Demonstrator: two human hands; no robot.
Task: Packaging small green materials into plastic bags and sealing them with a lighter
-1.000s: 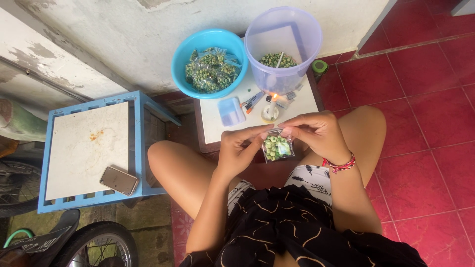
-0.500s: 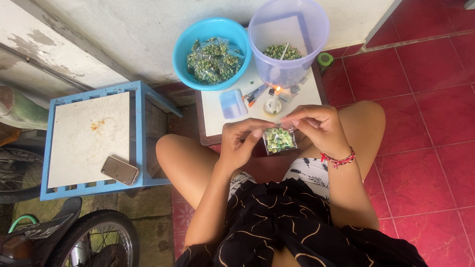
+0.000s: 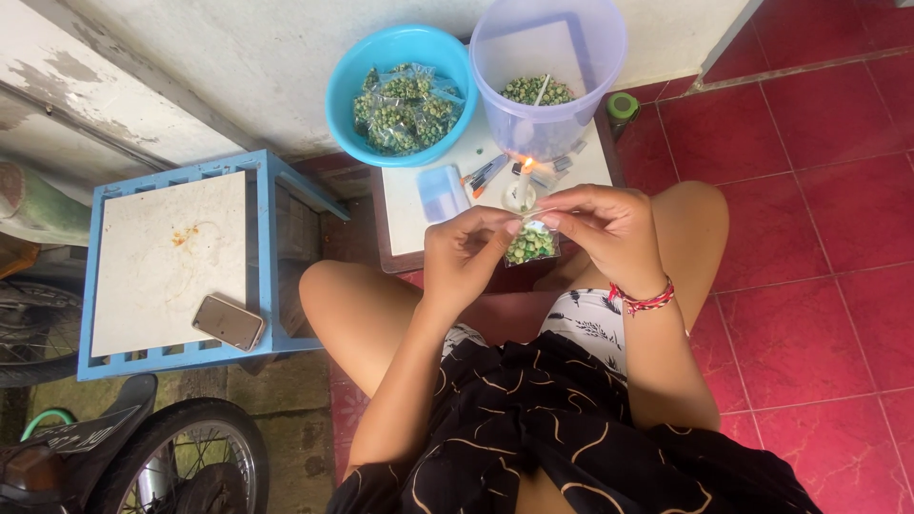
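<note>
Small bag: clear plastic pouch [image 3: 529, 246] filled with green peas, held in the air just past the near edge of the small tabletop [image 3: 409, 205], above the person's lap.
Bag axis: long axis runs roughly vertical; the filled bottom hangs down, the open top edge points up toward the candle flame [image 3: 526, 165].
Left hand: left hand [image 3: 468, 257] pinches the top left corner of the bag between thumb and fingertips.
Right hand: right hand [image 3: 609, 228] pinches the top right corner, fingers curled; a red bracelet [image 3: 644, 300] sits on the wrist.
Candle: short white candle [image 3: 521, 190], lit, stands near the middle of the tabletop's near edge, just beyond the bag top.
Blue bowl: round blue bowl [image 3: 354, 71] at the far left corner, holding several filled clear bags of peas.
Clear tub: tall translucent tub [image 3: 590, 38] at the far right corner, loose green peas at its bottom.
Small items: a pale blue rectangular lid or box [image 3: 444, 193] lies left of the candle; pens [image 3: 484, 174] lie between it and the tub.
Blue stool: blue-framed stool [image 3: 181, 262] with a white top stands well left of the tabletop; a phone [image 3: 228, 323] lies near its near right corner.
Floor: red tiles [image 3: 819, 209] to the right.
</note>
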